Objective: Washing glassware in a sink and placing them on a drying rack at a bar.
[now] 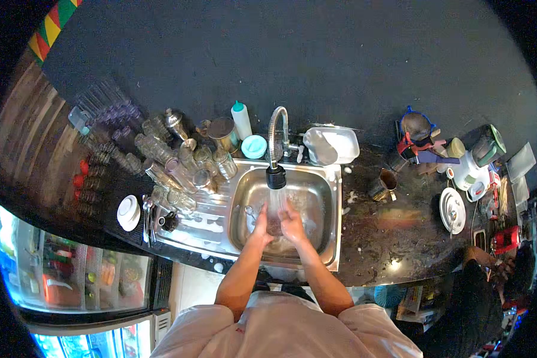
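Observation:
Water runs in a wide stream from the black spray head [275,178] of a tap with a coiled metal neck. Both hands are under it, inside a steel sink [237,191]. My left hand [261,228], on the stream's left side, has its fingers stretched forward and its thumb apart. Facing it across the stream, my right hand [291,223] has its fingers apart and slightly bent. Splashing water blurs the gap between them, and I make out no object there. Below the hands, the sink bottom is wet and partly hidden by foam.
Many upturned glasses [179,173] crowd the drainboard and counter to the left, near small white plates [128,213]. A squeeze bottle [241,122], turquoise lid [254,147] and white plastic tub [343,146] stand behind the sink. Rightward are a metal jug [383,185], strainer [416,125] and blender [478,158].

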`<state>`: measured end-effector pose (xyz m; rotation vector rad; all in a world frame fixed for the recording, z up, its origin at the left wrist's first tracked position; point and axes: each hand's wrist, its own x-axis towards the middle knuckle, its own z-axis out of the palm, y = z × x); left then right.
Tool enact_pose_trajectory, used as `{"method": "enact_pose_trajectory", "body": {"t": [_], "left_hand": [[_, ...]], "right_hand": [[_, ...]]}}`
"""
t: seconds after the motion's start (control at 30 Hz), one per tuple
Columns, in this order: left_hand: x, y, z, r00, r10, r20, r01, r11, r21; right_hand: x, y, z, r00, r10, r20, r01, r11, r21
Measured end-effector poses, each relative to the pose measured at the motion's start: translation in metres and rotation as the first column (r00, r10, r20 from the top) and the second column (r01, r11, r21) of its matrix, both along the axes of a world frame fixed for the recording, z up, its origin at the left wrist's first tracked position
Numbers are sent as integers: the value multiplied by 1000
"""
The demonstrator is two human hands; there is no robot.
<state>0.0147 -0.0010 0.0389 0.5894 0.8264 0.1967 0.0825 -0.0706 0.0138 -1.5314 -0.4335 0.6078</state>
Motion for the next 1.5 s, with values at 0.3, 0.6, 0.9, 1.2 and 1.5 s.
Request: {"method": "enact_pose_trajectory", "body": {"t": [0.3, 0.6, 0.9, 1.2, 1.5], "left_hand": [[20, 1, -6, 937, 317, 148, -239, 888, -393], [13, -27, 31, 984, 157, 80, -117, 919, -376], [-29, -21, 34, 963, 267, -40, -268, 927, -264], [-42, -13, -25, 995, 79, 54, -56, 937, -346], [-53, 26, -7, 943, -333, -13, 328, 933, -151]], "right_hand": [[56, 9, 22, 949, -271, 159, 244, 954, 173], [169, 101, -42, 759, 97, -643, -49, 995, 91], [170, 146, -19, 920, 140, -367, -105, 988, 112], [170, 132, 45, 901, 274, -336, -187, 945, 269], [128, 55, 9, 941, 161, -297, -123, 982, 142]]}}
